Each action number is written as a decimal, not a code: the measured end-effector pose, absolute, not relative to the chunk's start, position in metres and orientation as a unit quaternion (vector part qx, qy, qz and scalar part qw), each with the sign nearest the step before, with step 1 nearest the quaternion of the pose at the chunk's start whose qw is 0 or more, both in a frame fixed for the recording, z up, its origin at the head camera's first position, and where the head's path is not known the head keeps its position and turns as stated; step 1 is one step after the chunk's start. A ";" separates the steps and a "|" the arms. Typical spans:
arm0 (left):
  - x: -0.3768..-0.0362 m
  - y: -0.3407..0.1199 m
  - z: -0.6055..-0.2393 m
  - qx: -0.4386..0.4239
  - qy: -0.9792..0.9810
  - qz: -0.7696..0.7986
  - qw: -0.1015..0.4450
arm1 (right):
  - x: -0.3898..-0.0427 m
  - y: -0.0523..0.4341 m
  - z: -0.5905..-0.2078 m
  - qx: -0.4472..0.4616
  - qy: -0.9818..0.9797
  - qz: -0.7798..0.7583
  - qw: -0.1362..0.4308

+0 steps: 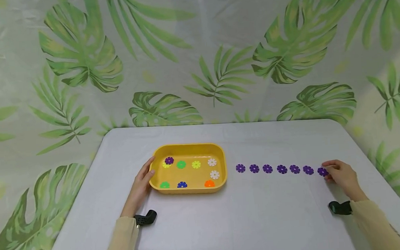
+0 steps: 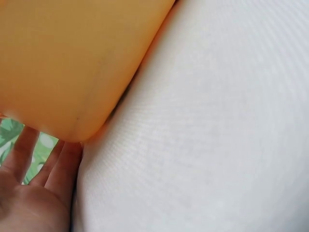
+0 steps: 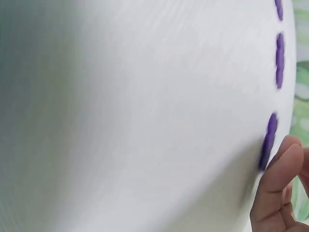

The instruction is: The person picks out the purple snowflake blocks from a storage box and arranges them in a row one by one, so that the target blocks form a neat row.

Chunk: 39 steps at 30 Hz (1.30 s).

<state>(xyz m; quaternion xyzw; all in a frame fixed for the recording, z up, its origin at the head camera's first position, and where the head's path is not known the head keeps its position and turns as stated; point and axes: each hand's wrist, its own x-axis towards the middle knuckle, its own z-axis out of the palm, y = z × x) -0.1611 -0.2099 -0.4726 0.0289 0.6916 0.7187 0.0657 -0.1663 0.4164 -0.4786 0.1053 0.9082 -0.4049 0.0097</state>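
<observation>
My left hand (image 1: 142,181) rests against the left end of a yellow tray (image 1: 190,191); in the left wrist view its fairly straight fingers (image 2: 21,152) touch the tray's outer wall. Farther right, seven purple notched flower discs lie in a row on the table. My right hand (image 1: 342,175) pinches the rightmost purple disc (image 1: 322,171) between thumb and fingers. Seen from the right wrist, that disc (image 3: 268,140) stands slightly tilted at the fingertips, beside another purple disc (image 3: 280,60). Part of the pinched disc is hidden by the fingers.
Inside the tray lie loose discs, among them a purple disc (image 1: 169,160), a blue disc (image 1: 182,185), an orange disc (image 1: 209,183) and a white disc (image 1: 215,174). The white-covered table (image 1: 254,221) meets a leaf-patterned cloth (image 1: 216,55) behind.
</observation>
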 end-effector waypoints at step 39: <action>-0.169 -0.215 -0.490 0.032 0.692 0.719 0.052 | -0.256 0.006 -0.430 -0.163 0.760 -0.546 0.312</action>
